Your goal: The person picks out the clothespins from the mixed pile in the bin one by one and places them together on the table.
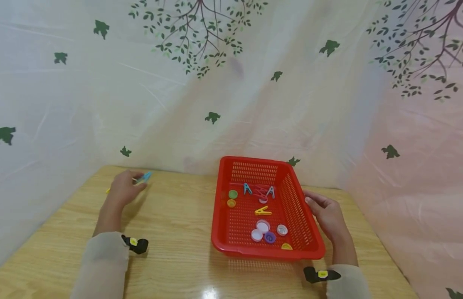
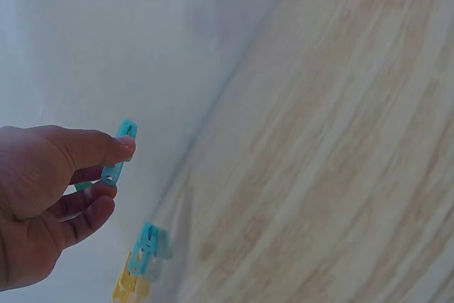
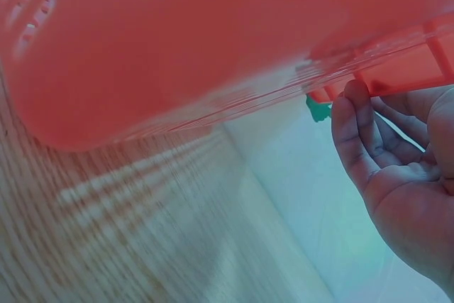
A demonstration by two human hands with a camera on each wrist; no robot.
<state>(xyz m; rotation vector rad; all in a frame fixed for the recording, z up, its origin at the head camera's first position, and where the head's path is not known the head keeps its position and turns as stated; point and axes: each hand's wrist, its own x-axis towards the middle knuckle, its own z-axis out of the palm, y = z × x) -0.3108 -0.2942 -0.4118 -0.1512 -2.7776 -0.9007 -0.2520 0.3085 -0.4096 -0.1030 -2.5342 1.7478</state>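
My left hand [image 1: 124, 189] is over the far left part of the table, pinching a blue clothespin [image 2: 119, 152] between thumb and fingers. A bit of green [image 2: 83, 186] shows behind its fingers, too hidden to name. Past the fingertips in the left wrist view are another blue clothespin [image 2: 144, 248] and a yellow clothespin [image 2: 125, 279]. On the right, my right hand [image 1: 328, 214] grips the rim of a red plastic basket [image 1: 269, 254] at its right side. Inside are several clothespins, among them a yellow clothespin [image 1: 263, 211], and several round caps, one a purple cap [image 1: 269, 237].
The wooden table [image 1: 171, 232] runs back to a pale cloth backdrop [image 1: 171, 116] printed with leaves and branches. More of this cloth borders the table on the left and right. The basket takes up the right-centre part of the tabletop.
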